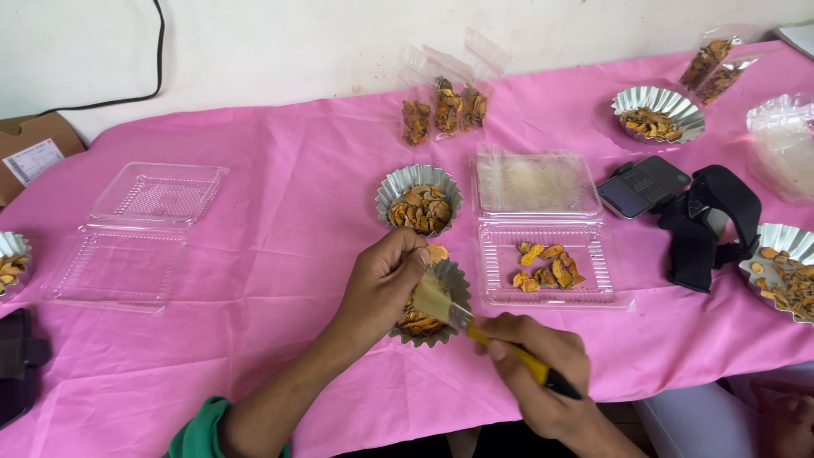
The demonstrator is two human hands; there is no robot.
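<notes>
My left hand pinches a dried orange slice above a fluted foil cup that holds more slices. My right hand grips a yellow-handled brush, its bristles touching the slice near my left fingers. A second foil cup full of slices stands just behind. To the right lies an open clear plastic clamshell box with several slices in its lower tray.
An empty open clamshell lies at left. Small clear bags of slices stand at the back. More foil cups sit at right and at the left edge, along with a phone and a black strap.
</notes>
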